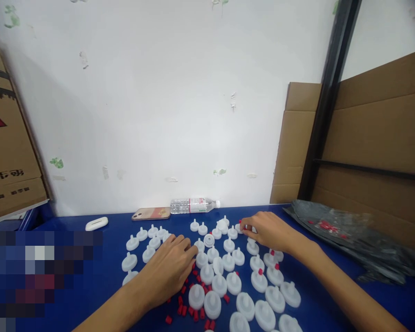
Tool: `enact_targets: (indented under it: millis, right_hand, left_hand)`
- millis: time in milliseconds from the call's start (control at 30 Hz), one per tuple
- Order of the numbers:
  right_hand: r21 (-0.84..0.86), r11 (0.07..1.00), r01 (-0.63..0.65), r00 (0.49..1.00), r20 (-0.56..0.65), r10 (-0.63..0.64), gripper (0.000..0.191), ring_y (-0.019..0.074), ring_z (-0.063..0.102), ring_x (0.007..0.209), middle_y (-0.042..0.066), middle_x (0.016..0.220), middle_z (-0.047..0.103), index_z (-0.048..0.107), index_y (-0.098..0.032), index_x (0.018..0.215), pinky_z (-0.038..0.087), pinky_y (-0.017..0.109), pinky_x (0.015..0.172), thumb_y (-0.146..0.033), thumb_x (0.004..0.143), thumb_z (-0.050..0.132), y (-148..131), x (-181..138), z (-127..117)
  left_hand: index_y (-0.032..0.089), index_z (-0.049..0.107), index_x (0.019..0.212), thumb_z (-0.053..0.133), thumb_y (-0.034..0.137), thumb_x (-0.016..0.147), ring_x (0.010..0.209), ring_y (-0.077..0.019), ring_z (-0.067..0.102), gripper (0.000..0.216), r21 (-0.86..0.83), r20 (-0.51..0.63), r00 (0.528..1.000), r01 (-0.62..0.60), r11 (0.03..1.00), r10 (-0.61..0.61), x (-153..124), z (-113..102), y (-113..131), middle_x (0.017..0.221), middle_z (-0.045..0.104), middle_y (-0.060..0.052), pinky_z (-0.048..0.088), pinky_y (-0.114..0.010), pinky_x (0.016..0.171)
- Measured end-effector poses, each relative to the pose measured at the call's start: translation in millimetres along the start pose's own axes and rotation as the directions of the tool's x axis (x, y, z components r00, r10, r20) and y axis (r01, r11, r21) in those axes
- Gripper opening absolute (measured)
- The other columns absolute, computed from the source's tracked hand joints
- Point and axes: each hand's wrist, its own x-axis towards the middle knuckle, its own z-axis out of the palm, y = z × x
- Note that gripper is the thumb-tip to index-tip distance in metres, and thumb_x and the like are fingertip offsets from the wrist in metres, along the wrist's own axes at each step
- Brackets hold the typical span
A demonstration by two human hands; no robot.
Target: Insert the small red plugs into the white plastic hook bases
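Right hand's got its fingertips pinched on a red cap, right at the upright spout of a white lid just left of them. Left hand's farther off, beside loose red pieces; fingers curled, can't tell if they're gripping anything.

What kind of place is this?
Probably a small workshop, though I can't be sure. Lots of matching white caps and little red pieces are spread over a blue table, and a big cardboard box stands at the left.
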Motion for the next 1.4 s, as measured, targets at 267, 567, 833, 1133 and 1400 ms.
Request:
enact_targets:
  millis: [267,567,833,1133,1400]
  right_hand:
    - [-0.004,1.0,-0.008,1.0,0.001,0.008,0.011,0.0186,0.069,0.068,-0.002,0.076,0.075,0.07,-0.027,0.092,0.03,0.027,0.057,-0.024,0.095,0.06,-0.6,-0.6,-1.2]
    - [0.004,1.0,-0.005,1.0,-0.003,0.005,0.009,0.019,0.07,0.072,-0.003,0.082,0.076,0.071,-0.028,0.095,0.03,0.028,0.057,-0.027,0.096,0.062,-2.5,-1.2,-4.2]
    - [0.003,1.0,0.0,1.0,-0.005,0.0,0.013,0.0193,0.069,0.072,-0.002,0.081,0.076,0.07,-0.027,0.093,0.029,0.029,0.058,-0.032,0.098,0.06,-7.3,-1.5,-7.1]
    - [0.015,1.0,-0.005,1.0,0.018,0.005,0.011,0.0193,0.068,0.072,-0.002,0.079,0.075,0.072,-0.028,0.096,0.026,0.028,0.058,-0.027,0.096,0.061,-7.3,-1.6,-4.5]
    - [0.052,0.999,0.002,1.0,0.012,-0.002,0.011,0.0181,0.066,0.074,-0.001,0.088,0.074,0.069,-0.026,0.095,0.028,0.028,0.06,-0.027,0.097,0.059,-10.4,-0.6,-7.3]
  left_hand:
    - [0.018,0.065,0.11,0.048,0.012,0.098,0.095,-0.03,0.063,0.022,0.022,-0.004,1.0,0.013,1.0,-0.013,-0.6,2.3,-0.4,0.1,0.066,-0.011,0.048,-0.046,0.087]
    - [0.018,0.064,0.11,0.045,0.01,0.098,0.092,-0.0288,0.065,0.024,0.035,0.034,0.999,0.007,0.999,-0.008,1.7,2.0,-1.0,0.099,0.068,-0.01,0.048,-0.045,0.084]
    - [0.019,0.063,0.115,0.041,0.011,0.1,0.09,-0.0281,0.066,0.028,0.023,0.046,0.999,-0.006,1.0,0.005,0.6,-1.3,1.6,0.099,0.068,-0.009,0.048,-0.046,0.084]
    - [0.019,0.063,0.116,0.038,0.016,0.103,0.093,-0.0283,0.065,0.028,-0.017,0.061,0.998,0.009,1.0,-0.008,0.7,-3.7,3.5,0.1,0.067,-0.009,0.049,-0.049,0.087]
    - [0.021,0.063,0.112,0.037,0.017,0.103,0.091,-0.0265,0.064,0.027,-0.095,0.074,0.997,0.044,0.995,-0.037,-1.0,-4.9,3.8,0.101,0.065,-0.008,0.051,-0.049,0.088]
